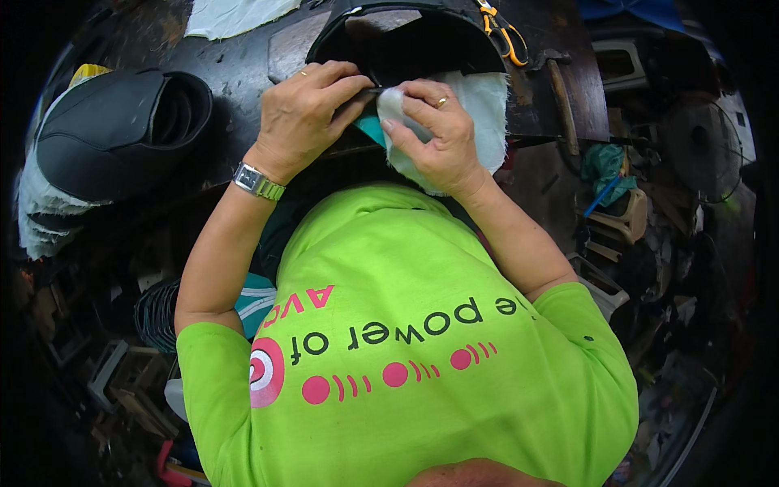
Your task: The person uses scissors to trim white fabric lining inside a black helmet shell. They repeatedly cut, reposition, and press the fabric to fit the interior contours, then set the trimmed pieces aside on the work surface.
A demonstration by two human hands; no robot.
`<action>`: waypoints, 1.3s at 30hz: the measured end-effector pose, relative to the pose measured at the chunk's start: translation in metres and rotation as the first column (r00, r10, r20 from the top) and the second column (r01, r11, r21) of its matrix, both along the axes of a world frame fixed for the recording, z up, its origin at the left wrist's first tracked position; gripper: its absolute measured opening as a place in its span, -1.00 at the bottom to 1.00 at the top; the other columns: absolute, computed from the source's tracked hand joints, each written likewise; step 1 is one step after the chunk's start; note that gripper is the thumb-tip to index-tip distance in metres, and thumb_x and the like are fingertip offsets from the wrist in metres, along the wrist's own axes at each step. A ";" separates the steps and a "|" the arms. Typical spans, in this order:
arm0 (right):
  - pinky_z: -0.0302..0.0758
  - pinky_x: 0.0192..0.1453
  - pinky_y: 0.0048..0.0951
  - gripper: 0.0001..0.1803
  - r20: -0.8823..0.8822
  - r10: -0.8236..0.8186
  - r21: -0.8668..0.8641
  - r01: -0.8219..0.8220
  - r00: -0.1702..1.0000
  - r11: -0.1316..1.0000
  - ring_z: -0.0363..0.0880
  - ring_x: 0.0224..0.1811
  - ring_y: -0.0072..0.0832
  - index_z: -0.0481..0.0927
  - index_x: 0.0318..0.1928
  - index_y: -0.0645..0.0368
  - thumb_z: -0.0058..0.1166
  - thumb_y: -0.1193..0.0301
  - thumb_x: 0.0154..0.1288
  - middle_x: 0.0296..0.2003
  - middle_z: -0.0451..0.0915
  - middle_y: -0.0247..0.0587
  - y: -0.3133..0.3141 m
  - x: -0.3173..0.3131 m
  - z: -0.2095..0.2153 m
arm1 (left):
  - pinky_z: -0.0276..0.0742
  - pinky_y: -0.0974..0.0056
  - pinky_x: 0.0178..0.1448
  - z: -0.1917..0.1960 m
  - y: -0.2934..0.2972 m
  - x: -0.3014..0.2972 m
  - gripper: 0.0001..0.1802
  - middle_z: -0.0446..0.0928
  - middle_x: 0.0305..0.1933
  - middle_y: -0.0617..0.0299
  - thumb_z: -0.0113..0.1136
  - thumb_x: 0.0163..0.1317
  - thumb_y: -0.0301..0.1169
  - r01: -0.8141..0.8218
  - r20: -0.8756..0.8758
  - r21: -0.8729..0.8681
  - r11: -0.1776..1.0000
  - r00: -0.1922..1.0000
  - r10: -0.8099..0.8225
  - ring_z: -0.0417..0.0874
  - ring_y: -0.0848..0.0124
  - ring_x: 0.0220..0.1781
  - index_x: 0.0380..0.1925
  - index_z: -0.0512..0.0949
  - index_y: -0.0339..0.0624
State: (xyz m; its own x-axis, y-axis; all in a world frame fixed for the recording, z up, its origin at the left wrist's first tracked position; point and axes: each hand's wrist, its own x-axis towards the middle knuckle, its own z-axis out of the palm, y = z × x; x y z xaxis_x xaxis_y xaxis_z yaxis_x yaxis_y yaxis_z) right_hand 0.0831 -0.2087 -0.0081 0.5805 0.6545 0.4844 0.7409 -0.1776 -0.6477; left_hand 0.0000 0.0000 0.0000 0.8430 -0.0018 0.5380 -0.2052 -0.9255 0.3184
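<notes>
Two hands work close together, one ring on each. The right hand's (442, 134) fingers are narrow, holding one white cloth (396, 114) between thumb and fingertips. The left hand's (304, 118) fingers are curled, tips at the near edge of one large black piece (466, 50); whether they grip it I cannot tell. That piece lies on the table (231, 77), just beyond both hands. Beneath the right hand is one frayed pale sheet (492, 122), and a bit of green (371, 128) shows between the hands. One watch (250, 178) circles the left wrist. Farther right are one pair of orange-and-black scissors (493, 23) and one hammer (561, 105). Left of the left hand sits one black shell (101, 130), its nested layers too dark to count, with pale cloth (47, 207) beside it. Another pale cloth (238, 15) lies at the top edge. Well apart, at far right, stands one fan (702, 138)
</notes>
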 end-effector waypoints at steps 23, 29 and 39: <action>0.62 0.04 -0.35 -0.54 -0.050 0.079 -0.100 -0.083 0.996 0.992 0.70 -0.16 -0.22 0.69 0.11 -0.04 0.45 0.31 0.18 -0.04 0.65 -0.12 0.002 0.013 0.032 | 0.71 0.20 -0.05 -0.005 -0.005 -0.003 -0.53 0.62 0.08 0.23 0.50 0.07 -0.41 -0.004 -0.049 -0.411 0.912 0.999 -0.018 0.76 0.27 -0.12 0.05 0.65 -0.05; 0.65 -0.23 -0.23 -0.60 0.263 0.117 -0.284 -0.039 0.958 0.958 0.73 -0.29 -0.18 0.65 0.09 -0.01 0.29 0.49 0.22 -0.27 0.67 -0.20 0.027 0.035 0.038 | 0.69 0.20 0.02 -0.004 -0.011 -0.005 -0.47 0.60 0.08 0.17 0.51 0.04 -0.46 -0.018 -0.045 -0.466 0.885 0.999 -0.003 0.74 0.26 -0.05 0.08 0.63 -0.10; 0.65 -0.22 -0.20 -0.81 0.215 0.065 -0.321 0.008 0.975 0.947 0.75 -0.25 -0.18 0.64 -0.08 0.05 0.24 0.44 0.29 -0.28 0.72 -0.21 0.033 0.033 0.029 | 0.66 0.26 -0.03 -0.008 -0.019 -0.001 -0.51 0.65 0.01 0.21 0.44 0.10 -0.45 -0.128 -0.086 -0.401 0.907 0.991 0.102 0.74 0.29 -0.07 0.09 0.63 -0.10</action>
